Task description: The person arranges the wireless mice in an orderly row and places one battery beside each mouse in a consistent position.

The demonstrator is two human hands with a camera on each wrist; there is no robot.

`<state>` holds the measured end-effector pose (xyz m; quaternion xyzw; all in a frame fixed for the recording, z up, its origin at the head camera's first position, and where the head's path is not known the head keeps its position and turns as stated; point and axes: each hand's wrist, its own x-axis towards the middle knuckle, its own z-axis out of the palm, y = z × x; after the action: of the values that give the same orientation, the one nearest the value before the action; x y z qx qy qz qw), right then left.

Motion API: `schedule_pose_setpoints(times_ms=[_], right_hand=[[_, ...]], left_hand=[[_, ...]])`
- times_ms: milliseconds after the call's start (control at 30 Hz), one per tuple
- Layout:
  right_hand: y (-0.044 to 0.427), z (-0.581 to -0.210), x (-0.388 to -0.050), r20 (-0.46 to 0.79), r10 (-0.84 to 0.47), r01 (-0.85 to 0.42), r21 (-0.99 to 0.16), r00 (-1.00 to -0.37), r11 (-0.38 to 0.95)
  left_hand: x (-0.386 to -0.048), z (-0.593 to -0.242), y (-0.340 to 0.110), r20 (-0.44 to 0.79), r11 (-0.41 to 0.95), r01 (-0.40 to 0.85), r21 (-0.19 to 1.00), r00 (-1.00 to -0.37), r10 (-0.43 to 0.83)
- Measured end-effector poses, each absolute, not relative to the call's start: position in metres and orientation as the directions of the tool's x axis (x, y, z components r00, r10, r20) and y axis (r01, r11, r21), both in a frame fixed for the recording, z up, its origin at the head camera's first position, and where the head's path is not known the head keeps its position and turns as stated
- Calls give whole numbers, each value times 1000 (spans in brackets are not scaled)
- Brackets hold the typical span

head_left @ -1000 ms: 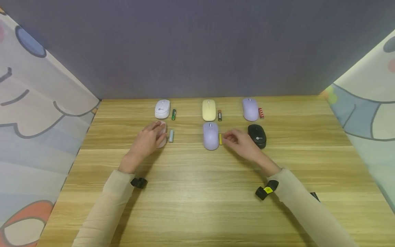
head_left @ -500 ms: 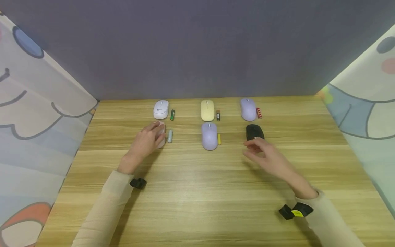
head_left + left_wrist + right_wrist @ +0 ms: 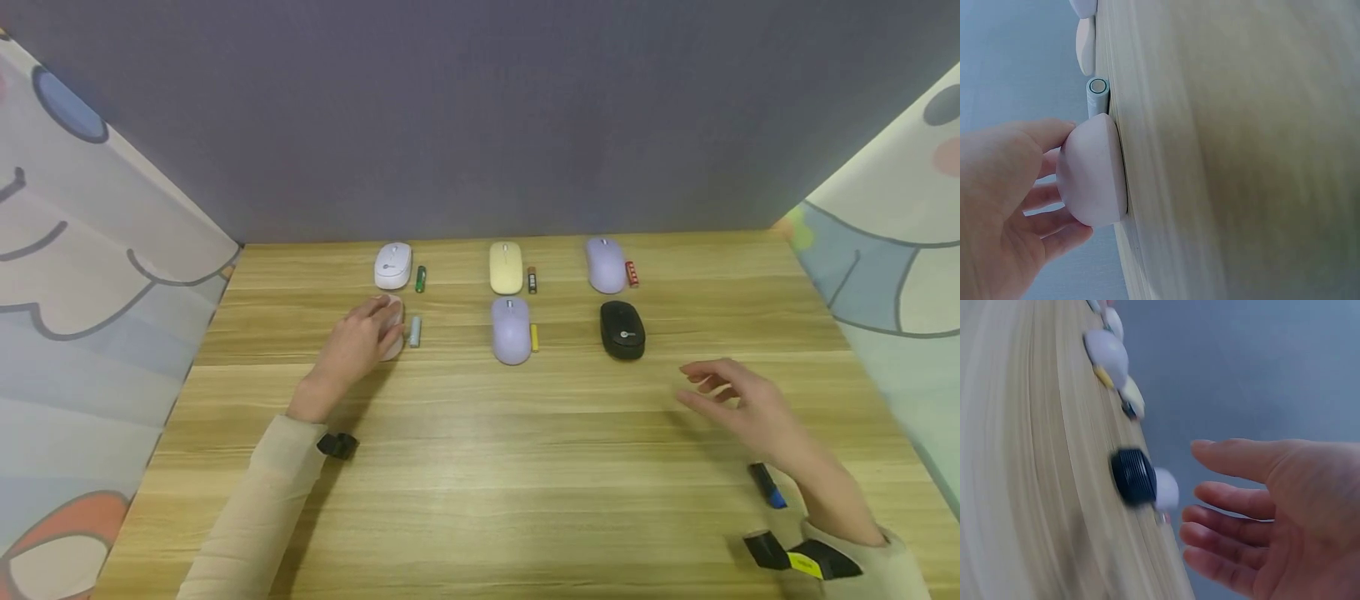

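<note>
My left hand lies over a pale pink computer mouse, with thumb and fingers around its sides. To the right of that mouse is a pale blue battery, apart from the hand. My right hand is in the air, fingers loosely bent and holding nothing. It is nearest to a black and blue battery on the table and right of a black mouse. Between the hands lies a lilac mouse with a yellow battery along its right side.
In the back row stand a white mouse with a green battery, a yellow mouse with a black battery, and another lilac mouse with a red battery. A grey wall rises behind the wooden table.
My right hand has moved away from the yellow battery, past the black mouse, to the right and nearer me. The black and blue battery is now uncovered. My left hand stays put.
</note>
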<state>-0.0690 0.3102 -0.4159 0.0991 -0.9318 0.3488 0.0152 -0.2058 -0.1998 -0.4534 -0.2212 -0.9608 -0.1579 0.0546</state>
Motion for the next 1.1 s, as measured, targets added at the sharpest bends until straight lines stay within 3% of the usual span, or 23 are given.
schedule_pose_setpoints(times_ms=[233,533,700,933,1100], right_hand=[[350,-421,-52,-156,-169,-43,-602,-973,797],[382,-428,-40,-442,-167,91,-505,-881,858],[395,-432,-36,-495,-178,104,-490,-850,865],[401,-439,-29,-629,-152,237,-489,-762,839],[404,-445,-26,-594,-211,186,-536,-776,823]], left_hand=[[-206,-453,-199,179,851,441,286,-897,404],[-206,-454,-199,178,852,442,281,-896,406],[-206,-454,-199,182,851,449,272,-893,412],[-206,-455,-199,189,849,451,275,-892,412],[-207,-455,-200,188,848,455,270,-889,417]])
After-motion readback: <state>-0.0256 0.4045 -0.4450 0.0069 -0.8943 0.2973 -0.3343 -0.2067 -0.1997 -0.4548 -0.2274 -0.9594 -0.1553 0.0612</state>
